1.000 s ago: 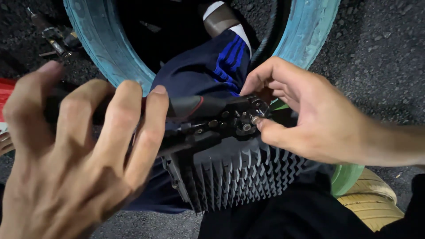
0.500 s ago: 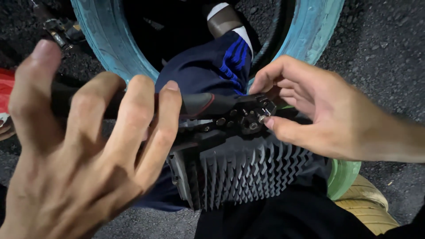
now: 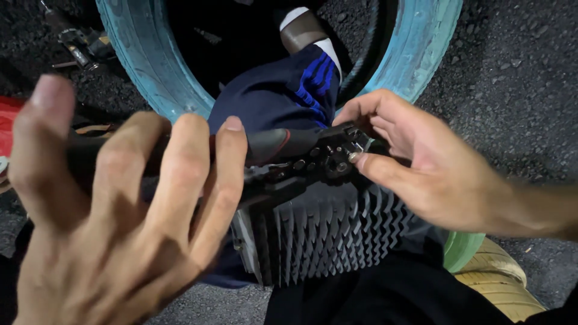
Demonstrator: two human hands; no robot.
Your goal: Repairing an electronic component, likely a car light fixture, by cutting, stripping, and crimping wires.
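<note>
Fingers [image 3: 180,174] of the left hand [image 3: 114,229] are wrapped loosely over the dark handles of a pair of pliers [image 3: 283,153], not clenched hard, while the right hand [image 3: 421,174] has thumb and fingertips pinched around a small silvery fastener [image 3: 352,157] at the tool's far end. Whether that fastener is truly gripped or only touched can't be told.

Biggest worry: the finned grey engine cylinder [image 3: 325,235], which is propped on the lap near the bottom middle and is held by nothing but the pliers' bite. With such a slack left grip, it could be tipped off toward the asphalt [image 3: 518,90] and fins could be chipped.

Next: the blue-painted tyre [image 3: 138,66] just beyond leaves a dark hollow, so anything dropped could be swallowed there.

Smallest but likeliest: the fastener could be fumbled from the pinch, or a fingertip could be nipped if the handles get squeezed suddenly.
</note>
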